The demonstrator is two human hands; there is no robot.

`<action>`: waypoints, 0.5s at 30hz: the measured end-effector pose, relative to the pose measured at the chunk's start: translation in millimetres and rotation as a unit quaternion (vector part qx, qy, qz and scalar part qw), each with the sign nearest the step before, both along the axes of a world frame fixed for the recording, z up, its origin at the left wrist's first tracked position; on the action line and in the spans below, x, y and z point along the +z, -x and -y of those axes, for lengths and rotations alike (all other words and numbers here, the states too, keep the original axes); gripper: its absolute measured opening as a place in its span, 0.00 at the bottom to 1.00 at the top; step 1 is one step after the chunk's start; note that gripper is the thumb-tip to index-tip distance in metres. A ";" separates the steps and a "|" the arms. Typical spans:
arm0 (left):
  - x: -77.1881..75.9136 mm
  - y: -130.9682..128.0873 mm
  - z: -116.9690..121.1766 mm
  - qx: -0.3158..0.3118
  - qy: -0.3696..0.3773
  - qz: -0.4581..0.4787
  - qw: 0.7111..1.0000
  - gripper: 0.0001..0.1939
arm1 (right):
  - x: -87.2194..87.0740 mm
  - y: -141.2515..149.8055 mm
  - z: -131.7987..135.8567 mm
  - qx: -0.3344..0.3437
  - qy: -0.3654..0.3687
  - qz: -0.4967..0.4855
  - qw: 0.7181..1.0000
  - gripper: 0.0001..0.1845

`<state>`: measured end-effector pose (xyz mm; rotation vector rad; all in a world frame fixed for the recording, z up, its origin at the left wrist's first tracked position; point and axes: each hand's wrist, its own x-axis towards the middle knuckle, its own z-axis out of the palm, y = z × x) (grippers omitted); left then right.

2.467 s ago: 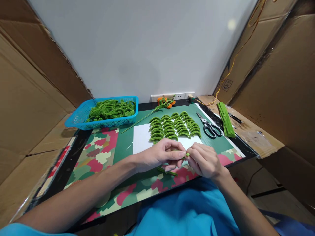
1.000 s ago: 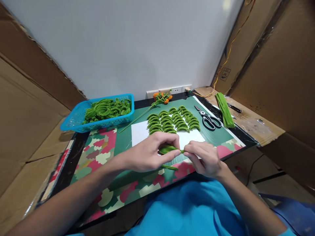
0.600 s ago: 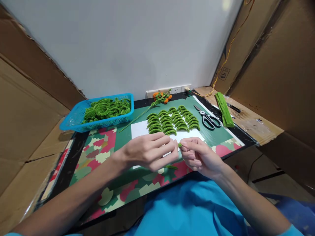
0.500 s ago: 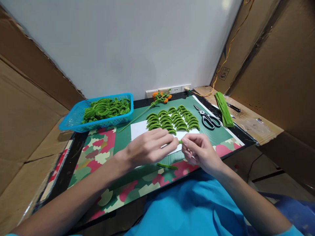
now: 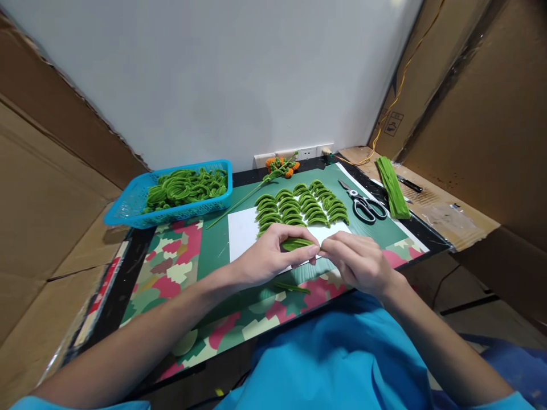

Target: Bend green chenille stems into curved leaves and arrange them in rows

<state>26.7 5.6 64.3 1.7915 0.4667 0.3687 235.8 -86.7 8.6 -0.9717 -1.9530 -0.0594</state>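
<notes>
Head: leaf in hands, near edge

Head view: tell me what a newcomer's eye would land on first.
Probably the rows of curved green pieces on the white sheet, just beyond the two hands, left and right. Next, the bright blue basket heaped with green loops at the left, then the orange blooms by the wall sockets.

Black desk against a pale wall, boxed in by cardboard.
Brown cardboard panels flank both sides; a white socket strip sits low on the wall, beside a dangling yellow cord.
</notes>
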 end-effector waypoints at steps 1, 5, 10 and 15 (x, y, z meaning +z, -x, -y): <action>0.2 -0.1 2.4 0.015 -0.044 0.009 0.999 0.12 | 2.0 2.9 2.1 0.016 0.047 -0.060 0.997 0.11; 1.5 3.5 10.6 0.038 -0.329 0.066 0.941 0.08 | 7.1 20.1 9.6 0.100 0.295 -0.368 0.876 0.17; 3.1 15.2 5.1 -0.065 -0.686 0.108 0.716 0.12 | 8.9 34.1 7.7 0.194 0.493 -0.562 0.635 0.20; 2.1 12.4 4.1 0.012 -0.621 0.088 0.779 0.07 | 11.3 26.7 7.8 0.092 0.319 -0.380 0.863 0.17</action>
